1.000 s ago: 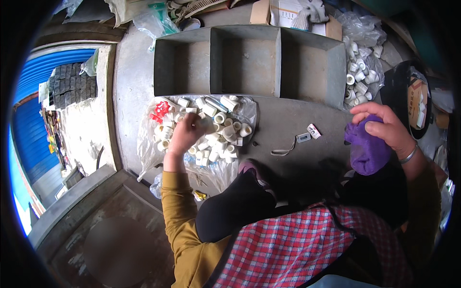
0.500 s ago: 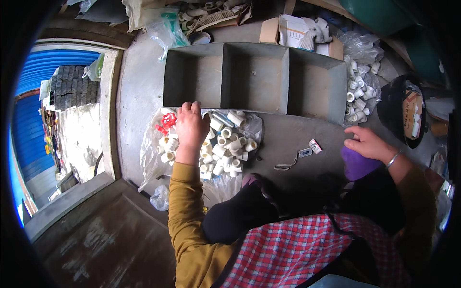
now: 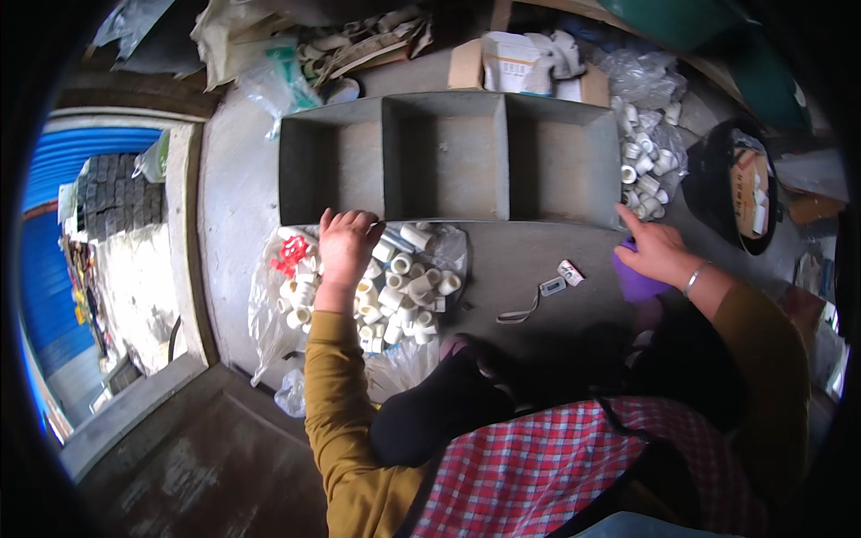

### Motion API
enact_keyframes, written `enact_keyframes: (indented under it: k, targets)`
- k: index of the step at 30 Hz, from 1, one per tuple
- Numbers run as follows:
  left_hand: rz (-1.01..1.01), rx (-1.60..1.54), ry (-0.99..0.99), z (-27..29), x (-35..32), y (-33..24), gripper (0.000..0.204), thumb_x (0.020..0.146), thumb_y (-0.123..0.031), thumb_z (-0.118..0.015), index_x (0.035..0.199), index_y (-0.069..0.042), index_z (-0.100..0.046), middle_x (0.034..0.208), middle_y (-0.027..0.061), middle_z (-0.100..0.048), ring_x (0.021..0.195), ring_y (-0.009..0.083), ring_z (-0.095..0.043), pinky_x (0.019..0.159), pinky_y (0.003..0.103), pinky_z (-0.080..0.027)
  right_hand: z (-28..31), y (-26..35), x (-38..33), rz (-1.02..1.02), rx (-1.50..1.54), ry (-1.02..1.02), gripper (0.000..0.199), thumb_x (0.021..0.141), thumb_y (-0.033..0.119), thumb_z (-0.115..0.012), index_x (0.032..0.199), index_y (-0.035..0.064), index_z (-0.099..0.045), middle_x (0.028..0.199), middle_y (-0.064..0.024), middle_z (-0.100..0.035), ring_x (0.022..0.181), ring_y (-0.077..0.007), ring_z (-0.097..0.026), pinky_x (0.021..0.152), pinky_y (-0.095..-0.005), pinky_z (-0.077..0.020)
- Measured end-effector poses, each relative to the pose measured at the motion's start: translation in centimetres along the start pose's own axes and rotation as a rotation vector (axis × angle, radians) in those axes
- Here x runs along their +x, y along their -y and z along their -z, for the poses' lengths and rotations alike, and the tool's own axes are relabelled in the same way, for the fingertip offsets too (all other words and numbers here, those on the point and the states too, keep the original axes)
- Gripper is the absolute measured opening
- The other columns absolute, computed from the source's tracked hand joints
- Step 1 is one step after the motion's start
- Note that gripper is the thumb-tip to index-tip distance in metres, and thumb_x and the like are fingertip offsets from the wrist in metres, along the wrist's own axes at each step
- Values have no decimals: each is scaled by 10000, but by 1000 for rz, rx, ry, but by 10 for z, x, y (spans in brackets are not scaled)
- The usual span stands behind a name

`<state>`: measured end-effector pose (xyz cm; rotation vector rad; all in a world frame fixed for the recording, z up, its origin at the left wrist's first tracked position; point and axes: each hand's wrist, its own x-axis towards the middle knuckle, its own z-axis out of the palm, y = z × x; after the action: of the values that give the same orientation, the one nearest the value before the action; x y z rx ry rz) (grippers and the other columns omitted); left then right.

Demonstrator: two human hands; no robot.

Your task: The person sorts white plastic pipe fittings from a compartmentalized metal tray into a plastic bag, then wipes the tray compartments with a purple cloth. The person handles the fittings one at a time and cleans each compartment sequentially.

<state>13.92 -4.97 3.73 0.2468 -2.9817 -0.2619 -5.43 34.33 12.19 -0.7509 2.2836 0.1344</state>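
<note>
Grey counter (image 3: pixel 538 260) held three-bin tray (image 3: pixel 446 157) at upper centre, all bins bare. Left hand (image 3: pixel 345 247) lay flat, fingers spread, on white fittings pile (image 3: pixel 395 291) left of centre; right hand (image 3: pixel 655 251) pressed loosely on purple bag (image 3: pixel 633 283). Sorting seemingly not started.

The person is wearing mustard-yellow long sleeves, a red checked apron, and a thin bracelet (image 3: pixel 695 276) circling the right wrist.
</note>
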Motion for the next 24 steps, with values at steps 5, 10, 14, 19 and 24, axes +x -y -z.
enact_keyframes:
  k: [5, 10, 14, 19, 24]
  targets:
    - [31, -69, 42, -2, 3, 2, 106, 719, -224, -625, 724, -120, -605, 718, 11, -588, 729, 217, -560, 886, 412, -354, -13, -8, 15, 71, 102, -60, 541, 770, 327, -528, 1248, 115, -392, 805, -156, -611, 757, -323, -582, 674, -405, -451]
    - [37, -183, 44, 11, 8, 4, 111, 710, -211, -633, 698, -103, -608, 698, 25, -590, 721, 219, -568, 898, 397, -350, -19, -10, 25, 112, 161, -237, 284, 760, 332, -548, 857, 68, -585, 777, -133, -609, 731, -310, -580, 641, -401, -444]
    - [12, -179, -26, 37, 17, 3, 114, 686, -202, -655, 670, -107, -595, 656, 20, -574, 679, 214, -563, 888, 395, -360, 9, -7, 10, 100, 284, -255, 269, 750, 321, -571, 765, 53, -586, 727, -136, -603, 691, -309, -579, 607, -390, -441]
    - [-47, -207, 12, 79, 34, 9, 144, 646, -193, -679, 654, -94, -574, 618, 40, -549, 636, 220, -545, 767, 371, -405, 36, -11, 3, 188, 523, -263, 202, 734, 221, -614, 751, 21, -587, 644, -118, -583, 595, -197, -573, 569, -298, -438]
    - [9, -305, 241, 109, 59, 6, 183, 650, -206, -678, 709, -45, -612, 687, 93, -589, 645, 266, -563, 610, 339, -436, 51, -19, -5, 177, 688, 21, 186, 757, 172, -603, 752, -14, -599, 630, -15, -572, 620, -60, -505, 567, -238, -422]
